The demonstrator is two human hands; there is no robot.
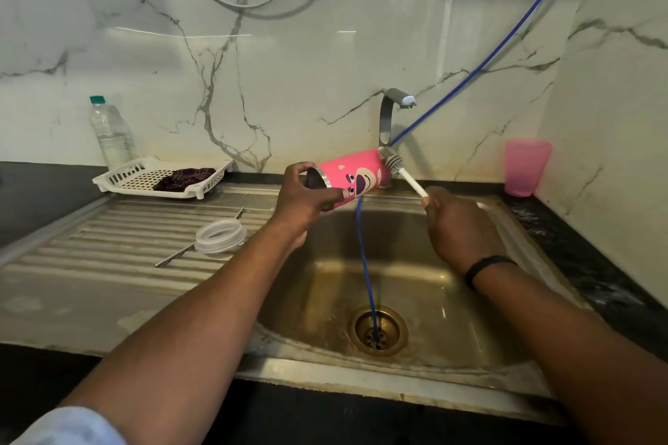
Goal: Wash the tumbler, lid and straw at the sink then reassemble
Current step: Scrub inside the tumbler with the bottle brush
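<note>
Starting at the far left, a clear bottle (pixel 110 134) with a green cap stands on the table against the marble wall; it looks to hold some water, though the level is hard to read. Just beside it a white slotted tray (pixel 119 178) holds a dark crumpled cloth (pixel 184 178). On the ribbed draining board the clear lid (pixel 221 235) lies flat, resting across the thin metal straw (pixel 175 256); neither looks washed yet, I judge. The straw could roll along the grooves toward the basin if knocked by an elbow.

Over the sink (pixel 397 385) the left hand (pixel 307 199) holds the pink tumbler (pixel 352 175) sideways, its grip clamped around the steel rim end, thumb along the wall. The tumbler's mouth faces left and shows nothing inside. The right hand (pixel 461 228) has its grip closed on the white handle of a bottle brush (pixel 392 163), whose bristles touch the tumbler's base. A wet, soapy wall may let the tumbler slip from a one-ended hold and drop into the basin. A blue hose (pixel 367 275) hangs down into the drain, and the brush handle could snag it. No water shows at the tap (pixel 392 112). Far right, a pink plastic cup (pixel 526 168) stands on the table, contents not visible.
</note>
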